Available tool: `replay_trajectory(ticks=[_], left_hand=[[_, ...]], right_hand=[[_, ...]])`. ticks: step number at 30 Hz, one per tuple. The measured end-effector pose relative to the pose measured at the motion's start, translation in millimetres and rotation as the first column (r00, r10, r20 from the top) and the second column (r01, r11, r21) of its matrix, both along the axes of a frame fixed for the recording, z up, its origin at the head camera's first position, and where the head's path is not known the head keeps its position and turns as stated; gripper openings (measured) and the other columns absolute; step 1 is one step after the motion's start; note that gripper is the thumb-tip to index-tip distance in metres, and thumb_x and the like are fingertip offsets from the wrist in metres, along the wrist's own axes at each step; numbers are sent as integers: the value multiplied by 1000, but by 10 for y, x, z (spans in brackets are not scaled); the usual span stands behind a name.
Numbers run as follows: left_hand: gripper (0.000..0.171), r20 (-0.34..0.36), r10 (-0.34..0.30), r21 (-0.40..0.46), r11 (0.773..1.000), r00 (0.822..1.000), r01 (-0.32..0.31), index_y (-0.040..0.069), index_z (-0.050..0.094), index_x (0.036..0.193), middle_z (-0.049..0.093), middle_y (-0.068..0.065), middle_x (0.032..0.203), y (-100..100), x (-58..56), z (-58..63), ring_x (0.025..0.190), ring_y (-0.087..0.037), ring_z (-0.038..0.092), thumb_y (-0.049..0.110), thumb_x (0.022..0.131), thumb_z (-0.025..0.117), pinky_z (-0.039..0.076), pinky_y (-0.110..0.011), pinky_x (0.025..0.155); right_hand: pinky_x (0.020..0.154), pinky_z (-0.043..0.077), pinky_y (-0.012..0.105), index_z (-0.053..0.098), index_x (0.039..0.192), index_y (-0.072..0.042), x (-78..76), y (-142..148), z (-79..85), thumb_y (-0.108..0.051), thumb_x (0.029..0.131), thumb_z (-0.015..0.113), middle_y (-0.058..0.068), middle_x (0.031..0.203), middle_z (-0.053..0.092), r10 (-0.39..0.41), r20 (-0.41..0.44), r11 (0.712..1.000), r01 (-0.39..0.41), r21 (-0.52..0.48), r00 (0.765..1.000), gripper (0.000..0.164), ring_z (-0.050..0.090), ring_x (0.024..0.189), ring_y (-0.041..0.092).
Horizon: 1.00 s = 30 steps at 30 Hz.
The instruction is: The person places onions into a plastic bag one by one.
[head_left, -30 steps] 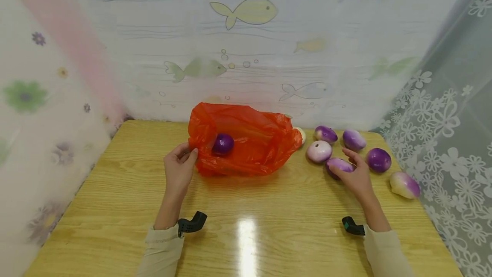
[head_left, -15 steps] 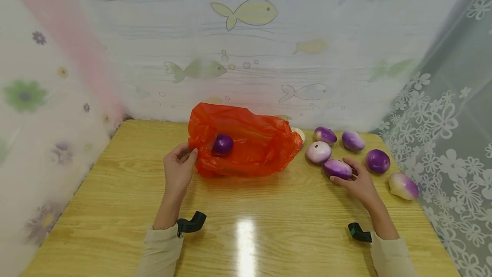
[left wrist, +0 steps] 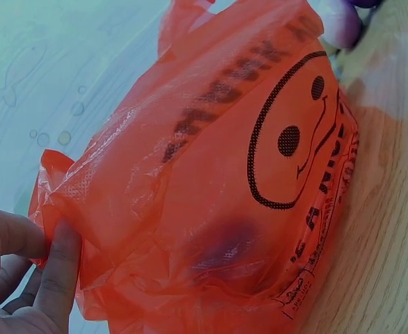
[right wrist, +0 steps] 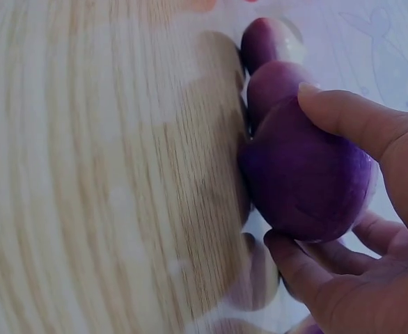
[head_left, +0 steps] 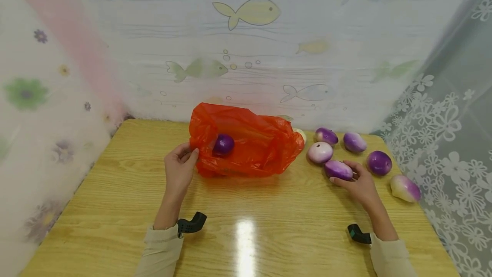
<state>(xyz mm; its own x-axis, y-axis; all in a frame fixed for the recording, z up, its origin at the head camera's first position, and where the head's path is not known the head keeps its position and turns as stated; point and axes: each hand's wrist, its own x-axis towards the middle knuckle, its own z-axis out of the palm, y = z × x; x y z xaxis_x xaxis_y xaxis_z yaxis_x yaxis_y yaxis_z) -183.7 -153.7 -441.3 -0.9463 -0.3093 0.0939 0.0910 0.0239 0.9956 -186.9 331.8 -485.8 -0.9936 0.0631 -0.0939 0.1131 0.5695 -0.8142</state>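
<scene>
My left hand [head_left: 180,166] pinches the left edge of the mouth of a red plastic bag [head_left: 257,140]. In the left wrist view the bag [left wrist: 190,153] has a printed smiling face, and a dark shape shows through its side. Inside the bag lies a round purple vegetable [head_left: 224,144]. On the right, my right hand [head_left: 359,185] grips a purple-and-white, turnip-like vegetable [head_left: 338,170] from its right side. In the right wrist view my thumb is on top of this vegetable [right wrist: 305,174] and my fingers are below.
Around the right hand are a pale vegetable [head_left: 320,152], two purple ones [head_left: 326,136] behind, a dark purple one [head_left: 379,163] and a cream-and-purple one [head_left: 405,188]. Another whitish one [head_left: 300,137] is half hidden behind the bag. A fish-patterned curtain [head_left: 246,54] borders the table [head_left: 292,225].
My right hand has moved from over the purple-and-white vegetable to its right side and closed its fingers round it. The left hand and the bag have stayed in place.
</scene>
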Motion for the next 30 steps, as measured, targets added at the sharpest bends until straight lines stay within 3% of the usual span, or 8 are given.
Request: replay_trajectory(ticks=[16,30], left_hand=[[25,18,-5,-1,1000,1000,5,-6,65,123,63,-23,118,15,-2,3,91,-5,69,1,100,61,58,-17,82],[25,-1,4,-13,1000,1000,-4,-6,66,122,63,-24,117,17,-3,-10,90,-5,68,0,99,61,58,-16,81]], right_hand=[[77,38,1,38,151,3,35,-55,29,-30,89,80,27,151,42,-36,-1,999,36,-3,999,81,45,135,45],[78,39,0,31,155,5,54,-61,48,-25,90,79,32,155,36,8,1,1000,-8,-24,1000,86,41,139,49]])
